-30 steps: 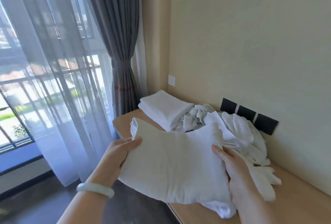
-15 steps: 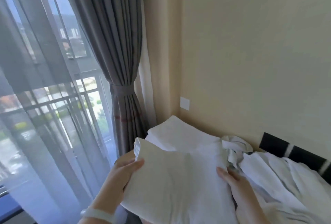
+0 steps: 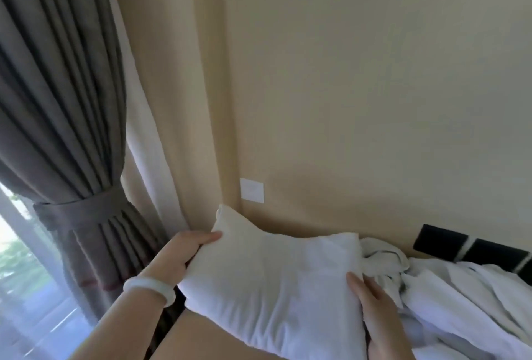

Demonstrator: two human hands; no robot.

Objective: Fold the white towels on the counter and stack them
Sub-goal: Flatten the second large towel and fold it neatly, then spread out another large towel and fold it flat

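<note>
A folded white towel (image 3: pixel 273 287) fills the lower middle of the head view, held flat between both hands above the far left end of the wooden counter (image 3: pixel 190 336). My left hand (image 3: pixel 184 253) grips its left edge, thumb on top. My right hand (image 3: pixel 374 302) grips its right edge, thumb on top, fingers hidden beneath. The stack of folded towels seen earlier is hidden behind the held towel. A pile of crumpled white towels (image 3: pixel 449 296) lies on the counter just to the right.
A beige wall with a white switch plate (image 3: pixel 252 190) stands right behind the counter. Black panels (image 3: pixel 472 248) line the wall at the right. A grey tied-back curtain (image 3: pixel 66 129) and a window lie to the left, beyond the counter's end.
Both hands have carried the folded towel forward and to the left, towards the wall corner. It now covers the folded stack. The view has tilted upward.
</note>
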